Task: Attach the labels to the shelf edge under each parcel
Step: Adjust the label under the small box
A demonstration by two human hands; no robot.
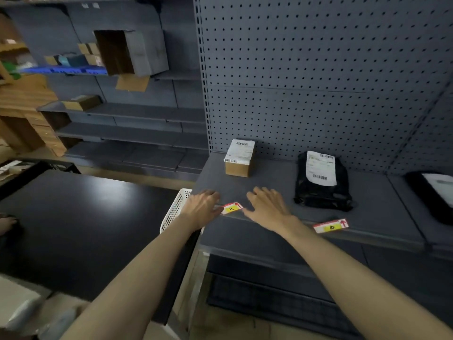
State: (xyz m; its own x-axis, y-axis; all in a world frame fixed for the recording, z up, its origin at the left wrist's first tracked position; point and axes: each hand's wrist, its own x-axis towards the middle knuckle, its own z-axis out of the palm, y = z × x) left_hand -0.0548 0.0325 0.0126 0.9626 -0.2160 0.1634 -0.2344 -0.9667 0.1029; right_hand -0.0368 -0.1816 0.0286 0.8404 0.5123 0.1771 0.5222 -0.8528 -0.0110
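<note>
- The left hand (201, 207) lies palm down at the front edge of the grey metal shelf (382, 204), its fingers loosely curled over the lip and touching the left end of the red-and-white label marked "A" on a yellow patch (231, 208); it presses rather than grips.
- The right hand (267, 206) is flat and spread on the shelf, its thumb meeting the right end of that same label; nothing is held in it.
- The "A" label sits on the shelf edge between the two hands, its long axis along the edge, its red arrow pointing back towards the small brown cardboard box with a white shipping sticker (239, 158).
- Farther right on the same edge, a second red-and-white label marked "B" (331, 226) lies lengthwise too, its arrow pointing towards the black plastic mailer bag with a white sticker (323, 185).
- A white perforated plastic basket (174, 209) stands just left of the left hand, beside the black worktop (81, 217).
</note>
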